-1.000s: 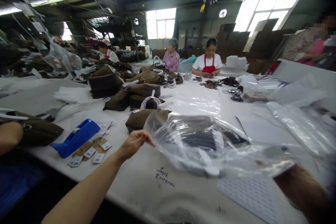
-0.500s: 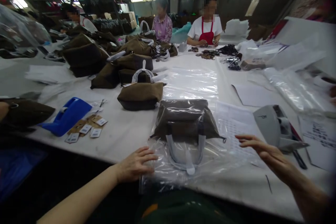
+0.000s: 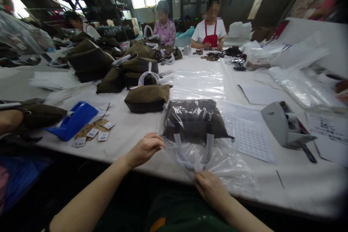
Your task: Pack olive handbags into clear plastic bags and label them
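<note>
While a co-worker in a red apron (image 3: 210, 36) and a co-worker in a floral blouse (image 3: 164, 32) sit at the far end, a long white-covered surface (image 3: 296, 179) fills most of the view. Brown canvas bags (image 3: 138, 65) are grouped along its left side, and small dark pieces (image 3: 213, 57) lie in front of the apron. Nearest the person, a wrapped brown bag (image 3: 194, 117) with white-sleeved handles (image 3: 194, 156) lies flat inside a clear plastic sleeve (image 3: 231, 174), close to the surface's front edge and between the two hands. The left hand (image 3: 145, 149) is raised at the sleeve's upper left edge, its grip pinched together on the plastic. The right hand (image 3: 210, 187) sits at the sleeve's lower edge, just below the handles, its grip closed over the plastic. To the right of the bag lie a printed sheet (image 3: 250, 136) and a grey device (image 3: 280, 125). To the left are an unwrapped brown bag (image 3: 146, 98), a blue tape dispenser (image 3: 74, 121) and a few paper tags (image 3: 94, 132).
</note>
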### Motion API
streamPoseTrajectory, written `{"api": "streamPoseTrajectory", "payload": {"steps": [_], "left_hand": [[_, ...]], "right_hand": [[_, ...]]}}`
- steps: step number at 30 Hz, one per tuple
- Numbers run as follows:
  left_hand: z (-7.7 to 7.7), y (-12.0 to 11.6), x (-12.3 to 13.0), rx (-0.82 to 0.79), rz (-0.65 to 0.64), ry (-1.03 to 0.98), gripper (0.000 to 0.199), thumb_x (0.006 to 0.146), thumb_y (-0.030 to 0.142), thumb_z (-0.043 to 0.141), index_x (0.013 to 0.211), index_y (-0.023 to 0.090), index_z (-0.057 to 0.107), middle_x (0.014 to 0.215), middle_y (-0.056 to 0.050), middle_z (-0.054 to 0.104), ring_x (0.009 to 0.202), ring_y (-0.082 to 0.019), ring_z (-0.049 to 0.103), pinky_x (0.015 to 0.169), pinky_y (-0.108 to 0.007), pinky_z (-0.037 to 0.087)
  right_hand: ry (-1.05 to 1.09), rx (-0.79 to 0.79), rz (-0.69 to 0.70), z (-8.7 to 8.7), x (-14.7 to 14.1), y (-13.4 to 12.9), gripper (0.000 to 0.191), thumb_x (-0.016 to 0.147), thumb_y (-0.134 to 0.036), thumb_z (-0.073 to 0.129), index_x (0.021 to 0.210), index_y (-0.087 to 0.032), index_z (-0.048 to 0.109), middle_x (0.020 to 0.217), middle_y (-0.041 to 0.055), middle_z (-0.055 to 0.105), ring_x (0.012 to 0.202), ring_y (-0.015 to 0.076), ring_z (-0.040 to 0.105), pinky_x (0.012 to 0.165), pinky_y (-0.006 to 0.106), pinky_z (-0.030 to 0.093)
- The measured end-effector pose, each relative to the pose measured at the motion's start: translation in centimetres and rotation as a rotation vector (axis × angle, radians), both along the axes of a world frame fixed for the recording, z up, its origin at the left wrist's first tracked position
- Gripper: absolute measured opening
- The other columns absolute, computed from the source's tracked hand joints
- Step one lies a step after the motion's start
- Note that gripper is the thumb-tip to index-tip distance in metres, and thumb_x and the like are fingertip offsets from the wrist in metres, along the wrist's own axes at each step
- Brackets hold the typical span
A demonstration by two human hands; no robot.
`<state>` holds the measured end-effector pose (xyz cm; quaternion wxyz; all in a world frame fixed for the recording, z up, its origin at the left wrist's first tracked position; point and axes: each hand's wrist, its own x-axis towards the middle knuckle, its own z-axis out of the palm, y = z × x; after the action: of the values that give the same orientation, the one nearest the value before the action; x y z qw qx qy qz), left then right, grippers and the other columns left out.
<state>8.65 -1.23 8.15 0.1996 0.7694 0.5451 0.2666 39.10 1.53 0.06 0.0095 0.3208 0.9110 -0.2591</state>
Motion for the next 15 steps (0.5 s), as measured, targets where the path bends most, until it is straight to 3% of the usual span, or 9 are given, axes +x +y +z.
{"api": "streamPoseTrajectory", "payload": {"steps": [3,5,7,10,15], "left_hand": [[0.6,3.7,2.4,0.16,0.213,0.089,0.019,0.089,0.031,0.05,0.089,0.023,0.068,0.092,-0.004,0.063,0.091,-0.017,0.055,0.087,-0.031,0.04],[0.1,6.5,4.1,0.198,0.351,0.118,0.018,0.086,0.034,0.054,0.085,0.025,0.07,0.085,-0.003,0.062,0.082,-0.016,0.055,0.077,-0.028,0.042],[-1.2,8.9,5.8,0.202,0.447,0.104,0.015,0.083,0.033,0.058,0.079,0.025,0.07,0.075,-0.001,0.061,0.072,-0.015,0.056,0.067,-0.026,0.042],[-4.1,11.0,8.3,0.238,0.582,0.056,0.012,0.083,0.027,0.058,0.079,0.022,0.068,0.072,-0.001,0.063,0.066,-0.015,0.057,0.063,-0.027,0.042],[-8.2,10.8,12.4,0.341,0.859,-0.016,0.02,0.089,0.025,0.045,0.102,0.016,0.058,0.09,-0.01,0.061,0.087,-0.023,0.056,0.08,-0.041,0.043]], "right_hand": [[0.15,-0.194,-0.113,-0.2,-0.6,-0.2,0.027,0.087,-0.015,0.037,0.082,-0.017,0.063,0.082,0.0063,0.065,0.078,0.0195,0.06,0.071,0.029,0.042],[0.243,-0.399,-0.203,-0.6,-1.3,0.0,0.026,0.086,-0.019,0.04,0.081,-0.017,0.065,0.076,0.0035,0.066,0.072,0.0164,0.06,0.066,0.025,0.041],[0.285,-0.558,-0.261,-1.3,-2.1,0.4,0.023,0.082,-0.019,0.043,0.076,-0.016,0.066,0.068,0.0015,0.065,0.064,0.014,0.058,0.06,0.022,0.039],[0.294,-0.618,-0.301,-2.3,-3.1,1.1,0.022,0.076,-0.015,0.046,0.072,-0.014,0.067,0.062,0.0005,0.062,0.06,0.0128,0.055,0.055,0.021,0.036],[0.257,-0.606,-0.293,-2.8,-4.2,1.3,0.022,0.073,-0.013,0.047,0.072,-0.014,0.069,0.064,0.002,0.064,0.064,0.0152,0.058,0.056,0.022,0.038]]}}
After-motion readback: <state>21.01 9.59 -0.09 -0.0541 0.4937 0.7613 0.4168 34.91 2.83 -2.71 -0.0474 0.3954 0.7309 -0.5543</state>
